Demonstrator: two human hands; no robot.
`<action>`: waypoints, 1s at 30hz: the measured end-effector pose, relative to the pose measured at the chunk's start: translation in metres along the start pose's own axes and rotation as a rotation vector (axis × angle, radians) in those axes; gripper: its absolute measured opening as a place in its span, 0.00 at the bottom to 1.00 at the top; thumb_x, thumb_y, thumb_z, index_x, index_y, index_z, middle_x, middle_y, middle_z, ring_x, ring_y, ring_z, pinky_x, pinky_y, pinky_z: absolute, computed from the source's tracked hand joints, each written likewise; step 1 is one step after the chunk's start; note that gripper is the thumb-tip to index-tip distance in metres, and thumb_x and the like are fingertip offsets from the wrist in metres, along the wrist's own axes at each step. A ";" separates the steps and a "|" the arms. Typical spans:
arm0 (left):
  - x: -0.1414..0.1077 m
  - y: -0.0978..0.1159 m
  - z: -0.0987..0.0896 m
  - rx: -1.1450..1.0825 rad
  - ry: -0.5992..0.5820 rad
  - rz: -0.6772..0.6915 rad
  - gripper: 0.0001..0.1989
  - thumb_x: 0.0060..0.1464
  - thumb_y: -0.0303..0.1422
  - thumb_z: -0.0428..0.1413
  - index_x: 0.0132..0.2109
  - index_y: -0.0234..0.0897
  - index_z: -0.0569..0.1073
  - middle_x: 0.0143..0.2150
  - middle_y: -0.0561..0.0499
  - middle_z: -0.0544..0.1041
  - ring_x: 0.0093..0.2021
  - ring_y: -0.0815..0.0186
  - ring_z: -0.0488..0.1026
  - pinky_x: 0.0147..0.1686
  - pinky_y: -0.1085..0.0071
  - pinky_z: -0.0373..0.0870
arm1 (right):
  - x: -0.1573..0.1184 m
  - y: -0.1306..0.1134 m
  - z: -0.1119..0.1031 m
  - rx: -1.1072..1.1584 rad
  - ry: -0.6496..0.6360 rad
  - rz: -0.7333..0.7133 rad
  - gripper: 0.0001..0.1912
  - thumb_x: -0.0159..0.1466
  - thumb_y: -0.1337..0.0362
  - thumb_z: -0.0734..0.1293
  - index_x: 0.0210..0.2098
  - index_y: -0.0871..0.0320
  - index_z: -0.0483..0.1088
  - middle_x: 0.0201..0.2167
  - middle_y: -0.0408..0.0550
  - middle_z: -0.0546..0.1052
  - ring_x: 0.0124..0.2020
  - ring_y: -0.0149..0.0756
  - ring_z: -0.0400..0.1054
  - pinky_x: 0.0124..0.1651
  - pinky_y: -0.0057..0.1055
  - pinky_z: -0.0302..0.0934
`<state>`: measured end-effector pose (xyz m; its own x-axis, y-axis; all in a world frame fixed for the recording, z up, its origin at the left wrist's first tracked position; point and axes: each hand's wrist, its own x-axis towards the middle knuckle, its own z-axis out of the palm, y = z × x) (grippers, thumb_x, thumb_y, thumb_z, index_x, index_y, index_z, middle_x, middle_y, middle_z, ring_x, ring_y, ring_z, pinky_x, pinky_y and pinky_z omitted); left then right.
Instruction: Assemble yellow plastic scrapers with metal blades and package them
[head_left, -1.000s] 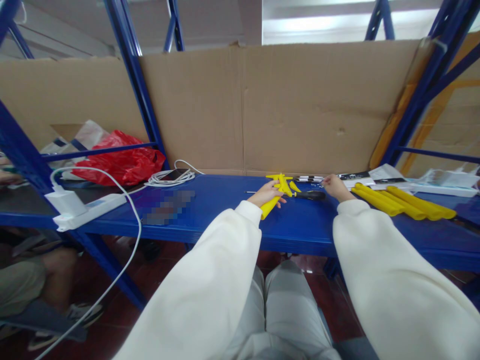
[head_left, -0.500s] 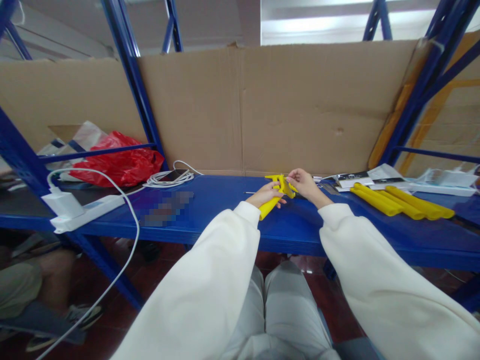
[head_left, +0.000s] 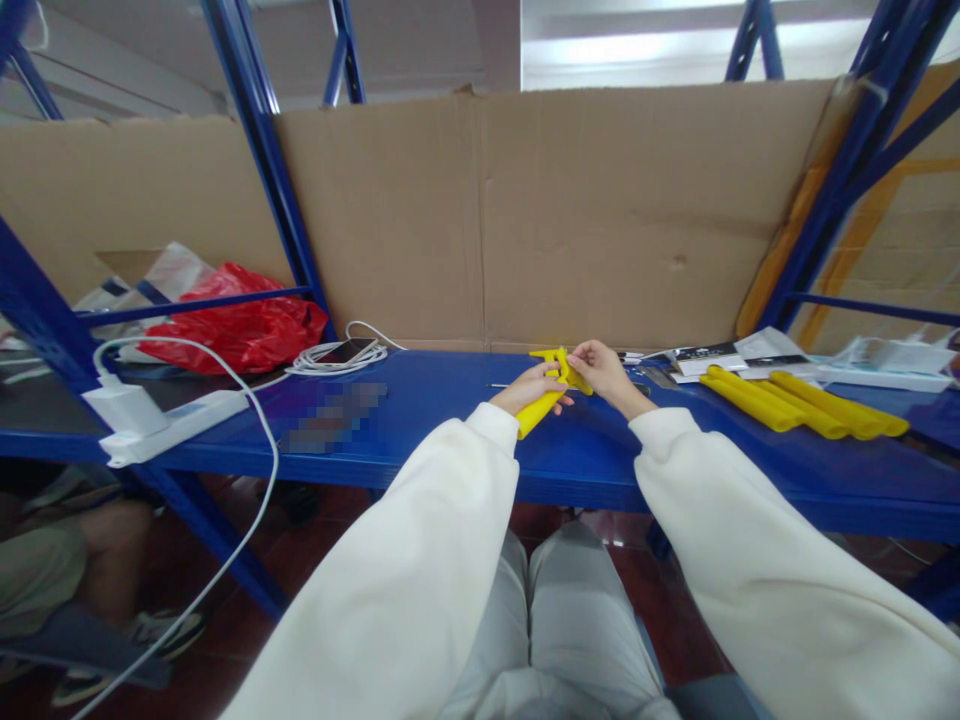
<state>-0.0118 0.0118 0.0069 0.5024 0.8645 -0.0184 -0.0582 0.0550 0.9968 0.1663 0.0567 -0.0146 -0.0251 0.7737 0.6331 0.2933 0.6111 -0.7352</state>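
Note:
A yellow plastic piece [head_left: 537, 413] with a tube-like handle and a branched, bracket-like head is held over the blue table. My left hand [head_left: 531, 386] is wrapped round it where handle and head meet, the handle end sticking out toward me. At the right side of the head, my right hand [head_left: 600, 366] is closed in a pinch. Its fingertips touch or nearly touch the yellow head, and whatever lies between them is too small to make out. Behind the hands a thin rod [head_left: 497, 386], perhaps a screwdriver shaft, lies on the table, partly hidden.
Several yellow tubes [head_left: 806, 405] lie on the right of the blue table [head_left: 435, 400], near papers [head_left: 705, 360]. At left are a white power strip [head_left: 180, 425], a coiled cable [head_left: 337, 357] and a red plastic bag [head_left: 247, 325]. Cardboard [head_left: 600, 220] stands behind. Another person's leg [head_left: 112, 545] shows lower left.
My right hand has shifted slightly left, closer in against the yellow head, covering more of it. My left hand and the yellow piece have barely moved.

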 end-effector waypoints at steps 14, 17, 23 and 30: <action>0.000 0.000 -0.001 -0.033 -0.021 -0.011 0.35 0.58 0.18 0.56 0.71 0.35 0.59 0.43 0.46 0.80 0.27 0.68 0.79 0.23 0.76 0.71 | -0.004 -0.004 0.000 0.040 -0.003 0.045 0.31 0.47 0.37 0.78 0.28 0.52 0.63 0.26 0.44 0.72 0.31 0.37 0.70 0.40 0.39 0.71; -0.003 0.000 0.001 -0.026 -0.011 -0.027 0.35 0.58 0.18 0.55 0.70 0.36 0.60 0.43 0.47 0.80 0.26 0.69 0.78 0.22 0.77 0.70 | -0.003 -0.003 -0.001 0.052 -0.008 0.074 0.30 0.47 0.39 0.79 0.29 0.53 0.64 0.26 0.44 0.72 0.31 0.37 0.70 0.41 0.39 0.72; -0.009 0.002 0.005 -0.023 -0.002 -0.028 0.35 0.58 0.17 0.55 0.70 0.35 0.60 0.45 0.45 0.80 0.27 0.69 0.78 0.23 0.76 0.70 | -0.002 -0.002 -0.002 0.067 0.001 0.095 0.30 0.46 0.40 0.80 0.29 0.52 0.63 0.26 0.44 0.73 0.32 0.37 0.71 0.41 0.39 0.72; -0.008 0.003 0.003 -0.054 -0.019 -0.048 0.35 0.58 0.17 0.54 0.71 0.31 0.59 0.44 0.44 0.80 0.26 0.69 0.78 0.24 0.75 0.71 | -0.005 -0.004 -0.001 0.030 -0.010 0.033 0.31 0.47 0.36 0.77 0.28 0.52 0.62 0.27 0.44 0.71 0.31 0.36 0.68 0.40 0.37 0.70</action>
<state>-0.0132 0.0040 0.0099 0.5219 0.8506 -0.0644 -0.0800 0.1240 0.9891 0.1660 0.0505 -0.0145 -0.0257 0.7952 0.6059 0.2653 0.5897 -0.7628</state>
